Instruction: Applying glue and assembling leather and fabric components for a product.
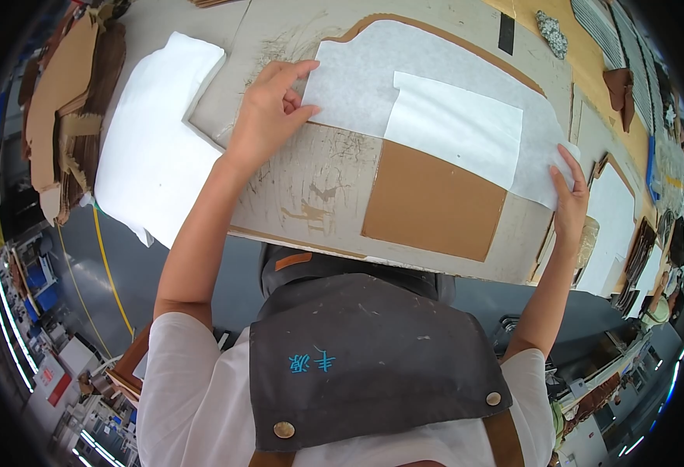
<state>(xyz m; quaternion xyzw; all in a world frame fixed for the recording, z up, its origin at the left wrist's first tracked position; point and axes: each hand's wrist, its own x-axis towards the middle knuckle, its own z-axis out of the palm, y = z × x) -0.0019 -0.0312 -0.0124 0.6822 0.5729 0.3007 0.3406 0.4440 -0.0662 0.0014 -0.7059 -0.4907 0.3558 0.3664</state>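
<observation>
A thin white shaped sheet (350,80) lies on a brown board of similar outline (369,19), whose far edge shows beyond it. A smaller white rectangular piece (459,124) covers part of the sheet and overlaps a brown rectangular panel (434,198) nearer me. My left hand (272,109) is at the sheet's left edge, with index finger and thumb stretched apart and their tips against that edge. At the right end of the sheet, my right hand (571,193) touches its edge with the fingers apart.
To the left, a stack of white padded pieces (159,144) lies on the worn grey tabletop (303,183), beside piled brown cardboard pieces (66,109). A black strip (506,33) and a speckled lump (551,35) are at the far right. More white sheets (608,226) lie beyond my right hand.
</observation>
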